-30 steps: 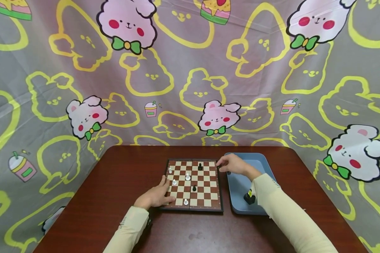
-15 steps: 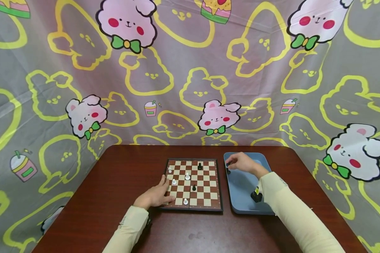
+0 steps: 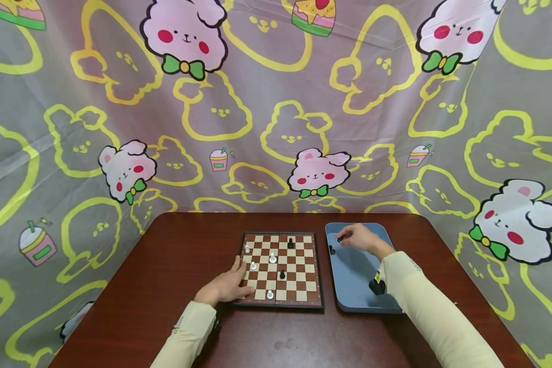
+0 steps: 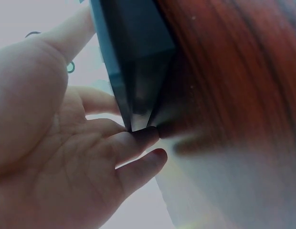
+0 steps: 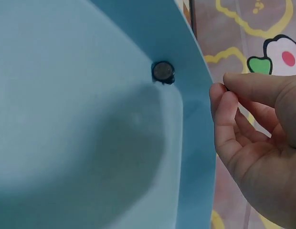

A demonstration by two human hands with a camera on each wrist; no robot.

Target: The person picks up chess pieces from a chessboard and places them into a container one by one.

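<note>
A folding chessboard (image 3: 299,266) lies on the table with white and black pieces standing on it. My left hand (image 3: 227,283) rests at its left edge, thumb over the squares near the front corner. In the left wrist view, the fingers (image 4: 138,174) are loosely extended along the dark side of the board. Over the blue tray (image 3: 349,301), my right hand (image 3: 361,237) pinches a small black chess piece (image 3: 341,238) between thumb and fingertips; the fingers mostly hide it. Another black chess piece (image 5: 163,72) lies in the tray by its wall.
Several white pawns, one of them a white pawn (image 3: 270,295) near the front, stand on the board's left half. Two black pieces, including a black piece (image 3: 291,243) at the back, stand on it too. A patterned curtain (image 3: 257,128) encloses the table's back and sides.
My right hand has moved right, from the board's right edge to over the tray, with the black chess piece. The left hand stays on the board's edge.
</note>
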